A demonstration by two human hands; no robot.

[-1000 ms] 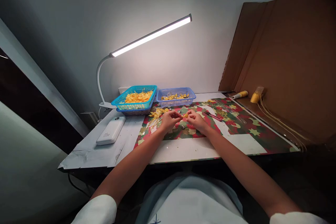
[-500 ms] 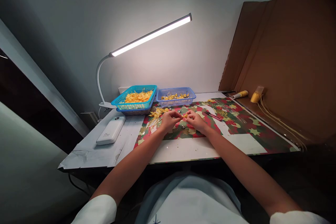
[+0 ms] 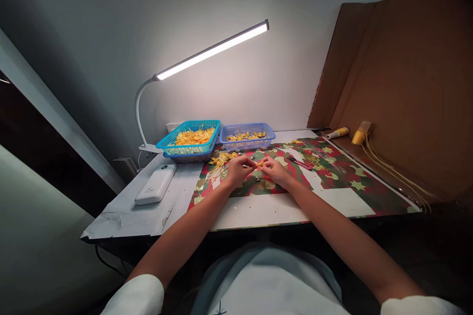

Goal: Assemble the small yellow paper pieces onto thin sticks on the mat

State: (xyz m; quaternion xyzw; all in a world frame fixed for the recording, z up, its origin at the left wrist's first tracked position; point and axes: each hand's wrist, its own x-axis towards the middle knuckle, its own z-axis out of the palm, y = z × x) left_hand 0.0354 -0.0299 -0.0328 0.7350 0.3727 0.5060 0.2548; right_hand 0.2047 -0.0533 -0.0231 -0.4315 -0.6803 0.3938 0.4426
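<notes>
The right hand [image 3: 274, 170] has its fingers pinched on a small yellow piece [image 3: 260, 163] over the patterned sheet [image 3: 254, 189] on the bench [image 3: 185, 189]. The left hand's [image 3: 238, 170] fingers, drawn together, sit just beside it; their grip cannot be determined. Stemmed yellow pieces [image 3: 222, 158] lie nearby.

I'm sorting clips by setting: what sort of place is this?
Probably a handicraft workspace, home or workshop unclear: a lit lamp over a table, a turquoise basket of yellow pieces, and the left hand and right hand together at a small yellow piece.
</notes>
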